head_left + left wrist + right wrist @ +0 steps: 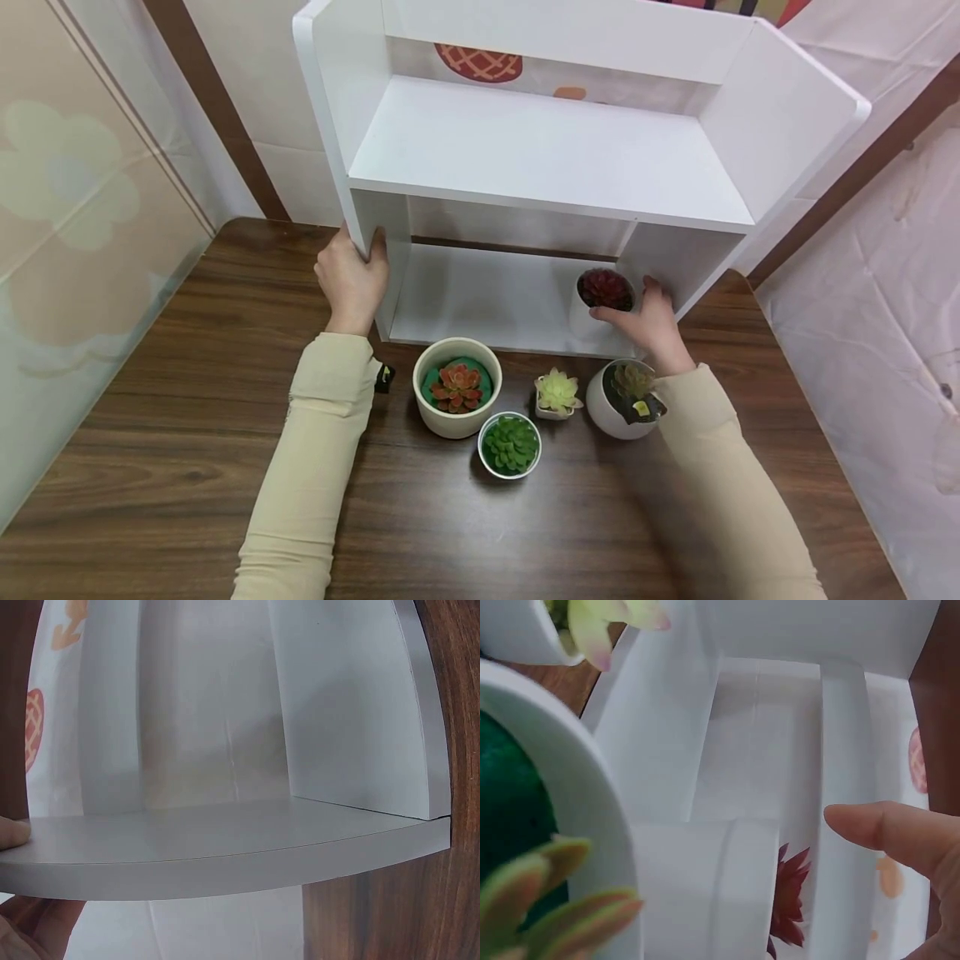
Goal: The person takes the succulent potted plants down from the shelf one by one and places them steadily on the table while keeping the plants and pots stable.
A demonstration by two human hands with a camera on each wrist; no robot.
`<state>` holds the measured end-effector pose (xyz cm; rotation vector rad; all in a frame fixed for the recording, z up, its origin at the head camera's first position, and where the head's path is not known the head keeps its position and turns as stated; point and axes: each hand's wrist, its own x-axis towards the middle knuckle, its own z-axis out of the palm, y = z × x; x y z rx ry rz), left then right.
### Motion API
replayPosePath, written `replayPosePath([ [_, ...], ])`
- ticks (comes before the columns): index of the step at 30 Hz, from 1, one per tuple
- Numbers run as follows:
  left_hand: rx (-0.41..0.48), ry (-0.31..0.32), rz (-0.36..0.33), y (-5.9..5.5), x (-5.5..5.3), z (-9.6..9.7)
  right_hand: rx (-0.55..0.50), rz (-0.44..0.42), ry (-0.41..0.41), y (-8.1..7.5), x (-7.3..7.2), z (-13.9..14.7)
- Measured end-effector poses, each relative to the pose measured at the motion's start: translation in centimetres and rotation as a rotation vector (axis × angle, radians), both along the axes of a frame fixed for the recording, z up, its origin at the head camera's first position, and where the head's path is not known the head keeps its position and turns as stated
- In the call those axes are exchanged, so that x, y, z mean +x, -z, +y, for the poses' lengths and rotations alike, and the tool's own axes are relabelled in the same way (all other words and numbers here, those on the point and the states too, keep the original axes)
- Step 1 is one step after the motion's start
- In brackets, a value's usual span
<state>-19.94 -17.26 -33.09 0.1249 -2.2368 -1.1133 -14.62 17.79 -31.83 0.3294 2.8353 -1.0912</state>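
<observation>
A white two-tier desktop shelf (540, 150) stands on the wooden table. My left hand (352, 279) grips its left side panel (225, 877), thumb on the inner face and fingers outside. On the lower board, near the right end, stands a white pot (588, 321) with a dark red succulent (606, 287). Beside that pot, my right hand (651, 323) has its thumb extended across the front of the rim and its fingers towards the right panel. The right wrist view shows the thumb (885, 825) straight and apart from the white pot (705, 892); the other fingers are hidden there.
In front of the shelf stand a cream pot (457, 425) with an orange-red succulent, a small green succulent (512, 444), a pale yellow-green one (557, 392) and a white pot (611, 417) partly under the right wrist. A patterned cloth (90, 183) hangs behind.
</observation>
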Motion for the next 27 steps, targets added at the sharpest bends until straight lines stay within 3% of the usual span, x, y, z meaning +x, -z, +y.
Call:
replayPosePath([
  [5, 0.006, 0.006, -0.001, 0.0, -0.1, 0.0, -0.07, -0.079, 0.031, -0.2, -1.2, 0.2],
  [9, 0.008, 0.005, -0.003, 0.0, -0.1, 0.0, -0.048, -0.105, 0.028, -0.3, -1.9, 0.0],
  [17, 0.003, -0.002, -0.011, -0.1, -0.2, 0.0, 0.133, -0.082, -0.058, 0.0, -3.1, -0.6],
  [27, 0.004, -0.007, -0.012, -0.1, -0.2, 0.0, 0.218, -0.089, -0.095, 0.8, -4.3, -0.9],
])
